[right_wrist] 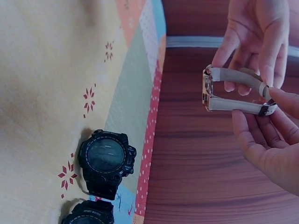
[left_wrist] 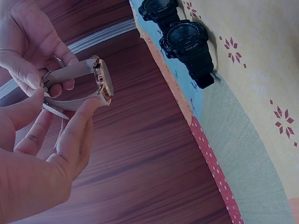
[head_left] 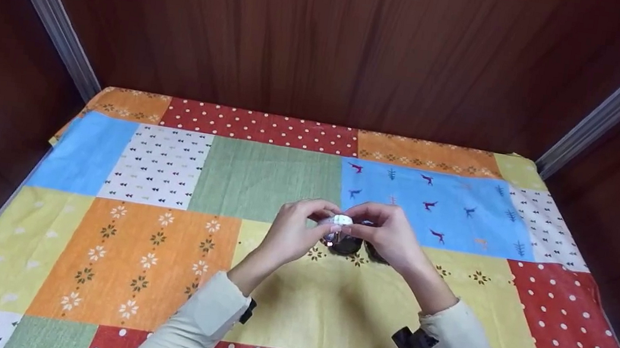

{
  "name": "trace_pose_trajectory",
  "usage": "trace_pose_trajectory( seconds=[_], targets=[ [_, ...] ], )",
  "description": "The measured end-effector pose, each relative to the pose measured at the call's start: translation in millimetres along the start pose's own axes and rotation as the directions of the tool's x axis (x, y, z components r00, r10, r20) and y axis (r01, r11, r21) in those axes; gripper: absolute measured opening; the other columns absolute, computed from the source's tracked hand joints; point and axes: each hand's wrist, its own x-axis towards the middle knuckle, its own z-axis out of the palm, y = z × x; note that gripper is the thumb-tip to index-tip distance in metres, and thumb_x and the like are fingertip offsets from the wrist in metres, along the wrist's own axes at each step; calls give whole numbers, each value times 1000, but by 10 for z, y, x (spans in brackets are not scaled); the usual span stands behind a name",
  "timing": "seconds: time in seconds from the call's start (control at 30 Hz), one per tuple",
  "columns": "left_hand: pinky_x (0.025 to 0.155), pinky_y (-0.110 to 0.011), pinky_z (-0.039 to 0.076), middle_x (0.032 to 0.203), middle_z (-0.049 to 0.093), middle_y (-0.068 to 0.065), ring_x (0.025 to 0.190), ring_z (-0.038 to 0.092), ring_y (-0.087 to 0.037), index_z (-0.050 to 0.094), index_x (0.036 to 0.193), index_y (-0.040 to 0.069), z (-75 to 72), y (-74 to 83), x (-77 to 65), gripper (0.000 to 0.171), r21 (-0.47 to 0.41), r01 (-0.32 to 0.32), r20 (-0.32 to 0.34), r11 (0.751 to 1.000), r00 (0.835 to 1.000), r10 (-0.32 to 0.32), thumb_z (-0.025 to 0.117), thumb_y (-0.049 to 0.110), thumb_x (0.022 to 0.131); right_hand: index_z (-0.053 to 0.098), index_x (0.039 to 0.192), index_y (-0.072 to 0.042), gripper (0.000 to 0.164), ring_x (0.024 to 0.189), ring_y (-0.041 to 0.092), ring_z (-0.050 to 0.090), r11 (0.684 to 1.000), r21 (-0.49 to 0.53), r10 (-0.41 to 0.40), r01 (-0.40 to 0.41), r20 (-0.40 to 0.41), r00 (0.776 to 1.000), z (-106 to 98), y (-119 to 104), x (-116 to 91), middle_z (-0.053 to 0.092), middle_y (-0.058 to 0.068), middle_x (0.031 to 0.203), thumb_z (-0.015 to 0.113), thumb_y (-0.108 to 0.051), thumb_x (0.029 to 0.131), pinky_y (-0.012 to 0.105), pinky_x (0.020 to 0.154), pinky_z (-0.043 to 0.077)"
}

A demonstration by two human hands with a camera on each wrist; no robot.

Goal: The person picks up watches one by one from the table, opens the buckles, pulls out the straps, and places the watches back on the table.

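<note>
A wristwatch with a pale strap and rose-gold case (right_wrist: 207, 91) is held up between both hands, its strap bent into a loop. My left hand (head_left: 292, 228) grips it from the left, and in the left wrist view its fingers lie along the lower strap (left_wrist: 77, 103). From the other side, my right hand (head_left: 391, 236) pinches the strap ends near the dark buckle (right_wrist: 264, 109). Fingers partly cover the joined ends of the strap.
Two black sport watches lie side by side on the patchwork tablecloth (head_left: 294, 292), just beyond the hands: one black watch (left_wrist: 187, 39) and a second black watch (right_wrist: 88, 213). Brown wood-grain panels (head_left: 304, 35) rise behind and at both sides of the table.
</note>
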Motion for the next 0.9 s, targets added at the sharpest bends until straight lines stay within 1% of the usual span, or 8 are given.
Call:
trace_pose_trajectory(
  seconds=[0.07, 0.23, 0.4, 0.47, 0.6, 0.77, 0.9],
  targets=[
    [77, -32, 45, 90, 67, 1, 87, 59, -15, 68, 100, 11, -2, 6, 4, 17, 11, -11, -6, 1000, 1000, 11, 66, 13, 84, 68, 94, 5, 18, 76, 14, 61, 1000, -8, 1, -2, -11, 1000, -5, -9, 5, 67, 13, 88, 70, -2, 77, 25, 69, 48],
    [79, -32, 45, 87, 66, 1, 87, 59, -15, 69, 99, 10, -4, 13, 20, 16, 35, -10, -16, 999, 1000, 11, 65, 11, 84, 69, 93, 3, 17, 81, 17, 59, 1000, -29, 3, -4, -28, 1000, -12, -21, 18, 68, 11, 88, 70, -2, 77, 25, 72, 47],
    [77, -32, 46, 87, 66, 0, 86, 60, -16, 68, 97, 9, -19, 17, 24, 13, 41, -15, -10, 999, 1000, 16, 64, 10, 85, 69, 93, 3, 17, 82, 18, 60, 1000, -1, 9, -9, -31, 999, -21, -28, 26, 67, 11, 88, 70, -1, 77, 27, 72, 48],
    [77, -32, 46, 87, 66, 0, 86, 60, -16, 68, 96, 8, -29, 8, 22, 13, 35, -6, -8, 999, 1000, 6, 64, 10, 85, 69, 92, 3, 16, 82, 19, 59, 1000, 11, 13, -13, -36, 999, -31, -35, 26, 67, 10, 87, 69, 0, 77, 28, 72, 48],
    [77, -34, 46, 87, 66, 0, 86, 59, -16, 68, 96, 8, -46, -21, 20, 13, 15, 20, 6, 1000, 1000, -20, 65, 10, 84, 70, 91, -1, 14, 84, 18, 58, 1000, -5, 11, -12, -45, 999, -59, -50, 24, 67, 7, 87, 70, -2, 77, 29, 74, 47],
    [76, -31, 47, 89, 65, 0, 86, 59, -14, 68, 98, 8, -50, -58, 18, 14, 3, 51, 21, 999, 998, -51, 66, 10, 84, 71, 91, -2, 14, 85, 19, 57, 1000, -12, 11, -11, -36, 999, -81, -50, 18, 68, 7, 88, 70, -5, 78, 31, 75, 46],
    [76, -31, 47, 89, 65, 0, 86, 58, -14, 67, 97, 8, -52, -107, 11, 14, -5, 54, 23, 999, 998, -54, 66, 10, 84, 70, 91, -2, 14, 85, 19, 57, 1000, -13, 18, -19, -42, 999, -85, -35, 18, 68, 8, 88, 71, -7, 78, 31, 76, 46]
  ],
)
